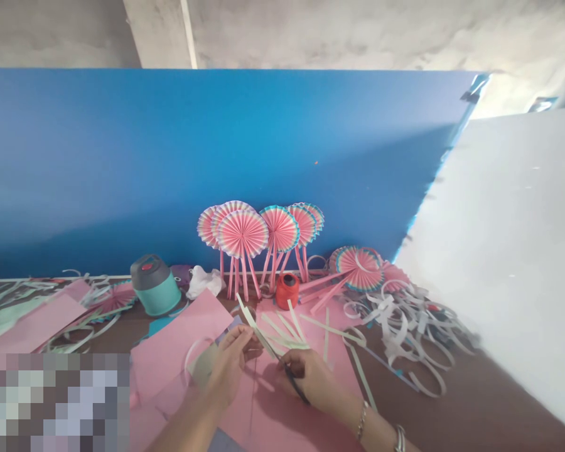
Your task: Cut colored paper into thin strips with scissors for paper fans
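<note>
My left hand (233, 358) pinches a narrow pale green paper strip (246, 312), which points up and away from me. Close by on the right, my right hand (311, 376) is closed around dark-handled scissors (295, 384), whose blades run along the strip. How far the blades are apart is hard to see. Several loose pale green strips (285, 329) lie just beyond my right hand. Beneath both hands are pink paper sheets (270, 414), and a pale green piece (204, 364) is partly hidden by my left wrist.
Pleated pink paper fans (242, 233) stand against the blue board (263, 138). More fans (360, 269) lie to their right. A red container (287, 290), a teal-and-grey jar (156, 289) and crumpled white plastic (203, 282) sit behind my hands. Curled paper scraps (405, 326) are heaped at right.
</note>
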A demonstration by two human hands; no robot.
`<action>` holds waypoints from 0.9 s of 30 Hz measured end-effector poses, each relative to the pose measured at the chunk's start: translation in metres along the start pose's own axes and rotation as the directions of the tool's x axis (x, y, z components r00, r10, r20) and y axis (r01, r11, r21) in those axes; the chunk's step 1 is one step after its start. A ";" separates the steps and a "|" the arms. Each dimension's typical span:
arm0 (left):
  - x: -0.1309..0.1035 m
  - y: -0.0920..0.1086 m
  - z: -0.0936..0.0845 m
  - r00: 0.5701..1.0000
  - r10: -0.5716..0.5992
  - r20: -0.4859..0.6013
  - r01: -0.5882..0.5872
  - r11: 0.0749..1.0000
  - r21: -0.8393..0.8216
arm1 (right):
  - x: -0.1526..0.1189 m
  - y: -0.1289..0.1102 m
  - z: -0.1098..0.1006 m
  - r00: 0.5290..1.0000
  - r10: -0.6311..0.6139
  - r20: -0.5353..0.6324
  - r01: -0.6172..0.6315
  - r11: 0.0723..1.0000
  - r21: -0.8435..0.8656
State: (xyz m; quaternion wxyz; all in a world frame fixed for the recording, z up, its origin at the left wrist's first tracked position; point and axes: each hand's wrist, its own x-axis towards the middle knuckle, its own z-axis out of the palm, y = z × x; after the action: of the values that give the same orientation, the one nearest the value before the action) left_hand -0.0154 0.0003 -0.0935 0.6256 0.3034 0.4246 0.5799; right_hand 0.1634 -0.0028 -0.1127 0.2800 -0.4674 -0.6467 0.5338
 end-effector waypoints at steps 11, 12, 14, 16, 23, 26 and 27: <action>-0.002 -0.003 0.003 1.000 0.001 -0.005 -0.001 1.000 -0.001 | -0.002 -0.013 0.002 0.992 0.104 0.075 -0.115 0.980 0.162; -0.002 -0.004 0.002 1.000 0.002 -0.007 -0.002 1.000 0.002 | -0.001 -0.013 0.002 0.991 0.109 0.079 -0.122 0.977 0.175; -0.003 -0.004 0.002 1.000 0.003 -0.004 -0.003 1.000 0.010 | -0.001 -0.014 0.003 0.989 0.122 0.081 -0.136 0.969 0.205; -0.003 -0.005 0.003 1.000 0.002 -0.004 -0.002 1.000 0.021 | -0.001 -0.015 0.003 0.987 0.131 0.089 -0.149 0.960 0.238; -0.006 -0.006 0.008 1.000 -0.012 0.000 0.012 1.000 0.008 | -0.004 -0.025 0.001 0.987 0.058 0.152 -0.094 0.965 0.246; -0.006 -0.007 0.009 1.000 -0.009 0.013 0.008 0.999 0.037 | -0.005 -0.026 0.001 0.987 0.070 0.144 -0.102 0.967 0.235; -0.006 -0.008 0.009 1.000 -0.008 0.010 0.008 0.999 0.046 | -0.006 -0.027 0.001 0.986 0.073 0.147 -0.106 0.966 0.234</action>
State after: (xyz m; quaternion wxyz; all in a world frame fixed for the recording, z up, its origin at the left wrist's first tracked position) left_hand -0.0039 -0.0058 -0.0950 0.6230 0.3191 0.4358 0.5658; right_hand 0.1564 -0.0083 -0.0868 0.2652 -0.4206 -0.5730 0.6515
